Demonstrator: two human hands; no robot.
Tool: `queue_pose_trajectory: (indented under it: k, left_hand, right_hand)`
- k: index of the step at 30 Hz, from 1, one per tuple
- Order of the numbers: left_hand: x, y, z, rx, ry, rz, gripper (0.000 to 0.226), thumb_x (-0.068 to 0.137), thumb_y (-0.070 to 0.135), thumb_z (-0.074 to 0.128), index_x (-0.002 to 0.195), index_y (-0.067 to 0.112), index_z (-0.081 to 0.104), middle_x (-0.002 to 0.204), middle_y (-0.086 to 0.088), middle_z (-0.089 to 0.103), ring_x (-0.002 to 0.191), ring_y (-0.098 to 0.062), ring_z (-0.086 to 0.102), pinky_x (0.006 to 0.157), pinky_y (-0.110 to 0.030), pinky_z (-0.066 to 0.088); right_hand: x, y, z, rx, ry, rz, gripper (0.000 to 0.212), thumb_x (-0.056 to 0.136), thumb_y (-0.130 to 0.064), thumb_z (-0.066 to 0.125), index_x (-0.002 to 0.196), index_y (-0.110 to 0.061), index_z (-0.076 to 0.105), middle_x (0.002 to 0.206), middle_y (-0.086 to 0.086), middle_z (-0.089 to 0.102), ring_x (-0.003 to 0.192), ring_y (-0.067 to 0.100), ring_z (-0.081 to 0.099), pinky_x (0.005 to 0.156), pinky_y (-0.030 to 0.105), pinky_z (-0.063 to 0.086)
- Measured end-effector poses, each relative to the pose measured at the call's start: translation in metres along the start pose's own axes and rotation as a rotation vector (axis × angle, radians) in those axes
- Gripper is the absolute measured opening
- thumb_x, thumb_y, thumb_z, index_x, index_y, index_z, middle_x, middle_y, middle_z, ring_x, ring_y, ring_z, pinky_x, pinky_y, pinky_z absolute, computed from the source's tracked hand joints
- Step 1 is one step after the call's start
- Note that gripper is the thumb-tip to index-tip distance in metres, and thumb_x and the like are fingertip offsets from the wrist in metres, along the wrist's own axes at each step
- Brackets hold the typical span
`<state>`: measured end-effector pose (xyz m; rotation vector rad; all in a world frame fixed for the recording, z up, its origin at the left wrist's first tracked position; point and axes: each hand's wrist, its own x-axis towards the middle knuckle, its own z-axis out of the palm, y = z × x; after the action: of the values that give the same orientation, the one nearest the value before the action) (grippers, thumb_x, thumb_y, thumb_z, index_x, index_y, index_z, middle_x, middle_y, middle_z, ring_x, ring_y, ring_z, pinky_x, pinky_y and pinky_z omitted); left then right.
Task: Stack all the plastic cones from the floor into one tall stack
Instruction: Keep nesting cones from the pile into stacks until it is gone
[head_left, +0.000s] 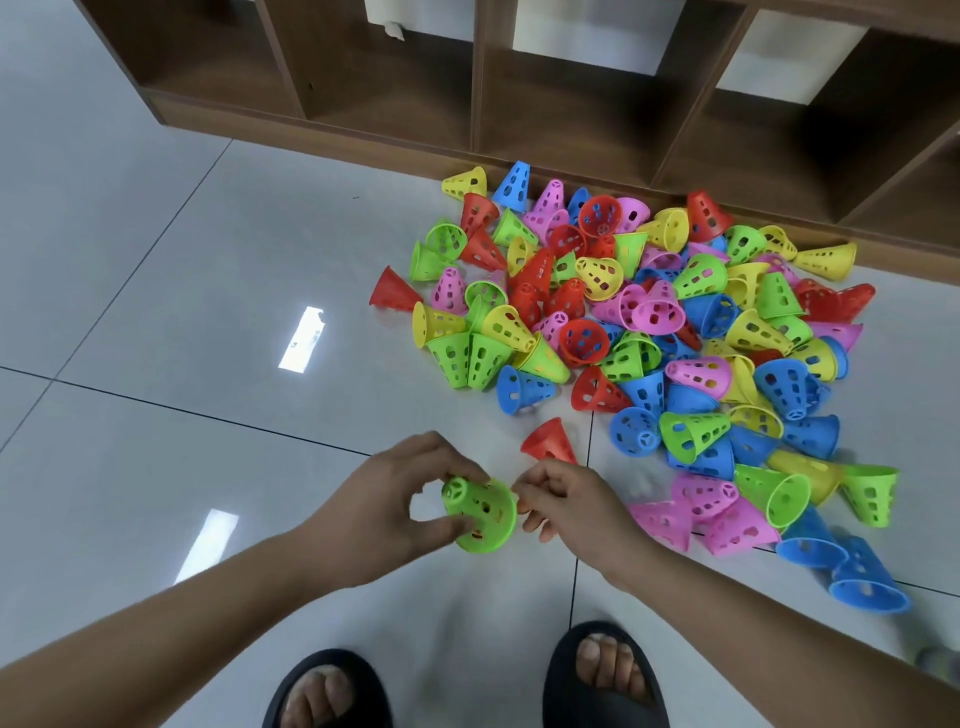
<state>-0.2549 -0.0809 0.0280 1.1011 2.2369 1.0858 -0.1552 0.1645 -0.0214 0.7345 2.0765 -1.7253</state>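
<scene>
Fingers of the left hand grip a green cone, its rim facing the right hand just beside it, likely for nesting; whether the right hand's curled fingers pinch anything, I cannot tell.

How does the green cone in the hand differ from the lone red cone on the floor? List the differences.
Colour: the green cone is green, the red cone red. Support: the left hand holds the green cone in the air; the red cone rests on the floor tiles, alone. Both share the same tapered shape.
</scene>
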Motion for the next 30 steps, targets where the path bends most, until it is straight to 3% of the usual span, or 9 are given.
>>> queue_pose_trajectory:
  k: [4,8,11,13,17,21,24,27,30]
  left_hand:
    - [0.0,-0.016,0.021,0.032,-0.023,-0.006,0.043,0.088,0.031,0.085,0.126,0.039,0.069,0.118,0.019,0.06,0.106,-0.004,0.061,0.087,-0.011,0.045]
    - [0.0,-0.026,0.038,0.069,-0.063,0.007,0.047,0.089,0.036,0.081,0.133,0.041,0.063,0.124,0.02,0.056,0.115,-0.005,0.057,0.096,-0.026,0.051]
    - [0.002,-0.028,0.038,0.05,-0.086,0.013,0.048,0.089,0.047,0.082,0.133,0.042,0.064,0.125,0.02,0.057,0.115,-0.006,0.057,0.093,-0.016,0.047]
    - [0.006,-0.029,0.03,-0.019,-0.104,-0.027,0.049,0.087,0.057,0.081,0.131,0.042,0.066,0.123,0.02,0.06,0.114,-0.007,0.059,0.086,-0.009,0.044]
    - [0.023,-0.044,0.015,-0.131,-0.037,-0.153,0.041,0.094,0.067,0.065,0.123,0.039,0.069,0.119,0.019,0.067,0.111,-0.01,0.066,0.081,-0.025,0.055]
    - [0.054,-0.078,0.007,-0.02,0.072,-0.197,0.024,0.097,0.048,0.071,0.119,0.036,0.07,0.116,0.017,0.066,0.104,-0.005,0.069,0.08,-0.026,0.055]
    - [0.079,-0.099,0.0,0.074,0.123,-0.218,0.027,0.098,0.039,0.073,0.124,0.035,0.068,0.123,0.015,0.061,0.105,-0.002,0.067,0.082,-0.026,0.051]
    - [0.1,-0.108,-0.005,0.114,0.141,-0.203,0.034,0.096,0.032,0.075,0.129,0.03,0.066,0.133,0.009,0.055,0.111,-0.013,0.065,0.085,-0.03,0.054]
    - [0.117,-0.114,-0.007,0.175,0.138,-0.194,0.039,0.095,0.03,0.077,0.132,0.027,0.066,0.148,0.002,0.051,0.123,-0.021,0.061,0.099,-0.038,0.054]
  right_hand:
    - [0.014,0.013,-0.017,-0.435,0.146,-0.199,0.014,0.095,-0.018,0.066,0.097,-0.032,0.068,0.088,-0.014,0.065,0.07,0.013,0.066,0.073,0.038,0.058]
    - [0.026,0.015,-0.036,-0.958,0.186,-0.482,0.035,0.094,-0.015,0.064,0.126,-0.029,0.062,0.125,-0.01,0.049,0.088,0.018,0.064,0.067,0.04,0.057]
    - [0.035,0.014,-0.042,-1.098,0.149,-0.493,0.045,0.095,-0.015,0.063,0.136,-0.033,0.058,0.136,-0.011,0.047,0.097,0.017,0.064,0.063,0.038,0.058]
    - [0.041,0.018,-0.043,-1.148,0.111,-0.484,0.048,0.095,-0.014,0.063,0.139,-0.033,0.055,0.14,-0.012,0.046,0.105,0.017,0.063,0.066,0.039,0.059]
    - [0.046,0.022,-0.047,-1.21,0.091,-0.491,0.052,0.09,-0.008,0.066,0.136,-0.029,0.056,0.134,-0.007,0.051,0.107,0.02,0.061,0.064,0.038,0.056]
    - [0.045,0.022,-0.047,-1.261,0.127,-0.51,0.048,0.076,0.002,0.07,0.114,-0.026,0.06,0.105,-0.005,0.055,0.092,0.023,0.061,0.055,0.034,0.041]
    - [0.04,0.022,-0.048,-1.258,0.141,-0.535,0.052,0.067,0.006,0.073,0.106,-0.026,0.061,0.094,-0.006,0.055,0.082,0.023,0.062,0.052,0.032,0.034]
    - [0.033,0.016,-0.051,-1.141,0.157,-0.541,0.043,0.082,0.001,0.07,0.113,-0.028,0.063,0.101,-0.008,0.056,0.084,0.019,0.062,0.058,0.032,0.043]
    - [0.023,0.004,-0.054,-0.954,0.23,-0.563,0.01,0.103,-0.02,0.063,0.11,-0.028,0.062,0.102,-0.012,0.054,0.078,0.015,0.062,0.062,0.032,0.051]
